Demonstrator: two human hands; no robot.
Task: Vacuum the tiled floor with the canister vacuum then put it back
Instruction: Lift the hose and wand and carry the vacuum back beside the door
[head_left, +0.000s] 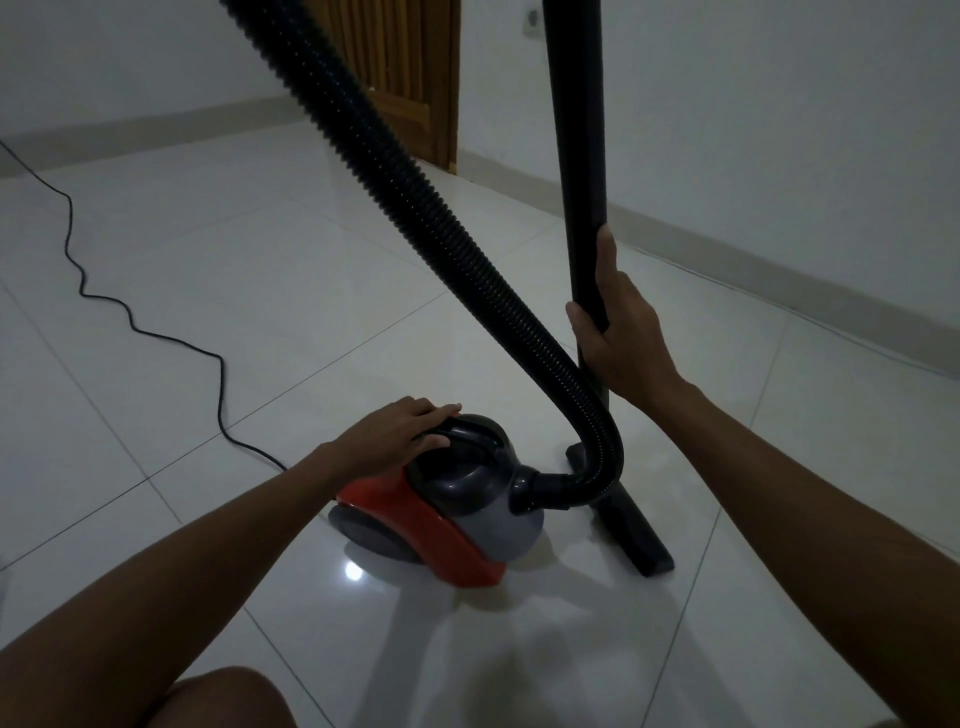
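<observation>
A small red and grey canister vacuum (457, 519) sits on the white tiled floor (311, 291) in front of me. My left hand (400, 434) rests flat on its top by the carry handle, fingers straight. My right hand (618, 332) grips the black wand (579, 171), which stands nearly upright. The wand's black floor head (631, 525) lies on the tiles just right of the canister. A black ribbed hose (415, 192) runs from the canister's front up and out of the top of the view.
The black power cord (104, 301) snakes across the tiles from the far left to the canister's rear. A wooden door (410, 78) stands at the back. White walls with a skirting run along the back and right; a wall socket (532, 18) is by the wand.
</observation>
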